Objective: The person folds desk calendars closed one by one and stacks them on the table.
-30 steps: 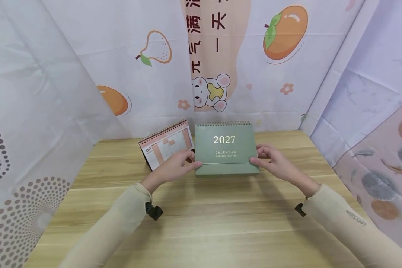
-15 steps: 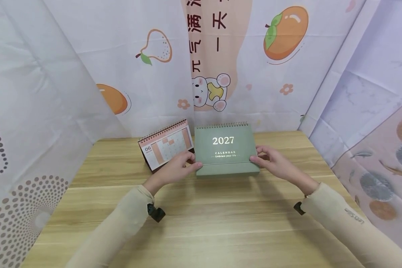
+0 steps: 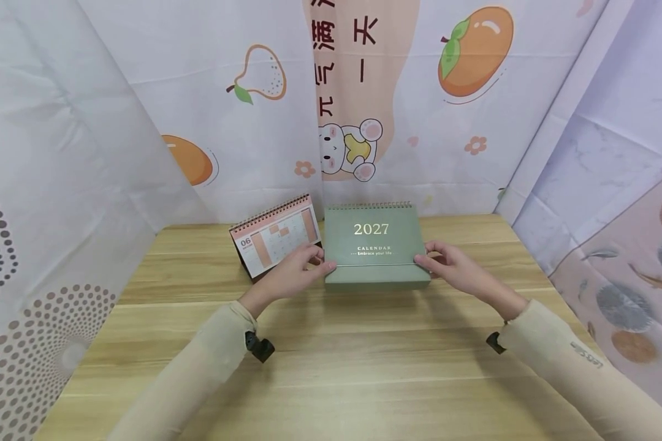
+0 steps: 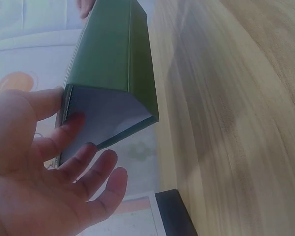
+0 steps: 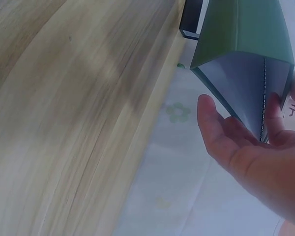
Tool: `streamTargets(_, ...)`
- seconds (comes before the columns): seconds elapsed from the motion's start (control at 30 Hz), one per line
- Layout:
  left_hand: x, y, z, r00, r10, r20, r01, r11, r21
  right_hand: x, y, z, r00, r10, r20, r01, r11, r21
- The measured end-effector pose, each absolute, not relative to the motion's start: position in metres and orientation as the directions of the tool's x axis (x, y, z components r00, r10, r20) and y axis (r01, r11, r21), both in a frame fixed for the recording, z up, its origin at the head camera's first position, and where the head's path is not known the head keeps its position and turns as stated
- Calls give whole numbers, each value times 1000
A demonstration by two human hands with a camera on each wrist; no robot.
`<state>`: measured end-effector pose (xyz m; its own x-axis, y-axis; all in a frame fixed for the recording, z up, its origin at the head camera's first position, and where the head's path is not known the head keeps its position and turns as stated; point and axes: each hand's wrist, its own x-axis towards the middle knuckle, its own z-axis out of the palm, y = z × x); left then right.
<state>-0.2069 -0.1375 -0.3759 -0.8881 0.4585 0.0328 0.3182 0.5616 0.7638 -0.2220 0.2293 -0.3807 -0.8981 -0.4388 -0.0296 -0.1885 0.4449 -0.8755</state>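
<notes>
A green spiral-bound desk calendar [image 3: 371, 237] marked 2027 stands tent-shaped toward the back of the wooden table. At its left edge my left hand [image 3: 293, 271] pinches the cover between thumb and forefinger; the other fingers spread behind, loosely bent, in the left wrist view. My right hand [image 3: 459, 272] grips the opposite edge, thumb in front and a finger inside the hollow frame. Both wrist views look into the calendar's open triangular ends. Whether its base touches the table I cannot tell. Left of it stands a pink-and-white desk calendar [image 3: 278, 241], showing 06 and partly behind my left hand.
The wooden table [image 3: 375, 361] runs up to a white curtain [image 3: 198, 79] printed with fruit and a cartoon animal. More patterned cloth hangs along the left and right sides. A dark device is strapped to each wrist.
The green calendar's cover has leaned back a little and its lower front strip tilts more, with both hands keeping their grip. The pink calendar stays beside it. The head view shifts slightly.
</notes>
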Motion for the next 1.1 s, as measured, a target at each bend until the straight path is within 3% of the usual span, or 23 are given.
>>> streamTargets(0.27, -207, -137, -378, -892, 447, 64, 329, 546, 771, -225, 229, -379, -908, -410, -87, -105, 425, -899)
streamTargets(0.5, -204, -135, -377, -923, 384, 8, 235, 549, 802, -226, 229, -378, -910, -409, -67, -86, 346, -934)
streamTargets(0.83, -204, -131, -377, -903, 429, -25, 130, 328, 936, -224, 225, -376, -902, -431, -26, -80, 226, -971)
streamTargets(1.1, -207, -126, -375, -906, 423, -4, 120, 267, 956, -225, 224, -379, -901, -430, -55, -37, 204, -978)
